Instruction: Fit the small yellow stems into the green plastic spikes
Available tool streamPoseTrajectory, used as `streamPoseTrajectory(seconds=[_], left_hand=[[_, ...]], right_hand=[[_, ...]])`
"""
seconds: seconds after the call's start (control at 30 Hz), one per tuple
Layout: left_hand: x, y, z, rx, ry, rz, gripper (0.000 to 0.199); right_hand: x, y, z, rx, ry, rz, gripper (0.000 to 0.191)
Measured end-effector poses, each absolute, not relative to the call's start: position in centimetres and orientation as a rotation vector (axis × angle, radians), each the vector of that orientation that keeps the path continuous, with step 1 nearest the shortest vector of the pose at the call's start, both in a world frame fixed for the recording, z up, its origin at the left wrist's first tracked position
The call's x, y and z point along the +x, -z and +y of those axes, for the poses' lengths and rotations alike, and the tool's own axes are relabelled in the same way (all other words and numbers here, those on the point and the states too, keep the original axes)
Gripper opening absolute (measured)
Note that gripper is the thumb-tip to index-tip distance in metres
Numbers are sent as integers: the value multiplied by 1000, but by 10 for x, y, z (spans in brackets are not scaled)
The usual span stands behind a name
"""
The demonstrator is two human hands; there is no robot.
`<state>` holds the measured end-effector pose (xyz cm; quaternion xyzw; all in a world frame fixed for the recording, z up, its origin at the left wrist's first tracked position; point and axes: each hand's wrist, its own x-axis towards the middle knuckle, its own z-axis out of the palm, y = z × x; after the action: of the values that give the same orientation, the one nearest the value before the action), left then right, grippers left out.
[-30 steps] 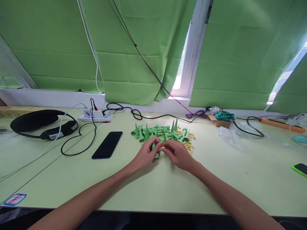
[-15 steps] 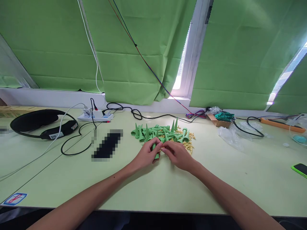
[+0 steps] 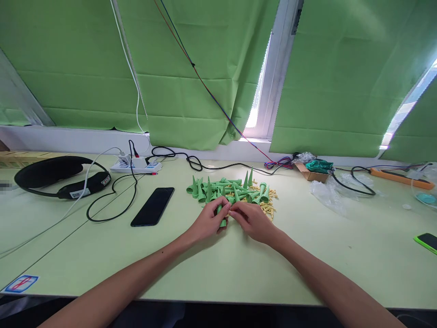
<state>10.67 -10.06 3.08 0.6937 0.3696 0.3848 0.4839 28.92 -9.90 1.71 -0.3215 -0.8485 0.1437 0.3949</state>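
Your left hand [image 3: 212, 218] has its fingers wrapped around a green cone [image 3: 223, 223], wide end down and poking out below them, just above the tabletop [image 3: 239, 269] at centre. Your right hand [image 3: 252, 221] comes in from the other side, fingertips bunched next to the left thumb; can't tell whether they're closed on anything, too small and partly hidden. Right behind your hands: a pile of green cones [image 3: 233, 182], some standing tip up, others lying on their sides. Yellow bits [image 3: 269, 211] are scattered along the pile's right side, near your right hand. Left of you, a black phone [image 3: 152, 207] lies flat, well apart from the pile, with a power strip [image 3: 136, 166] and a black headset [image 3: 44, 175] beyond it. To the right, a small open box [image 3: 311, 175] sits behind a clear bag [image 3: 327, 196].
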Motion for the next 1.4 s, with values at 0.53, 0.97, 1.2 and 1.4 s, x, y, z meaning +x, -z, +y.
streamPoseTrajectory(seconds=[0.53,0.97,1.2,1.4], left_hand=[[107,-31,-101,1699,-929,911,36],[107,-33,-102,1711,-923,917,36],[106,-31,-101,1730,-917,923,37],[107,-31,-100,1728,-921,923,38]], right_hand=[[289,-19,-100,-830,-344,-2170,22],[290,-19,-99,-825,-365,-2164,20],[290,-19,-99,-824,-356,-2163,22],[290,-18,-100,-824,-349,-2167,21]])
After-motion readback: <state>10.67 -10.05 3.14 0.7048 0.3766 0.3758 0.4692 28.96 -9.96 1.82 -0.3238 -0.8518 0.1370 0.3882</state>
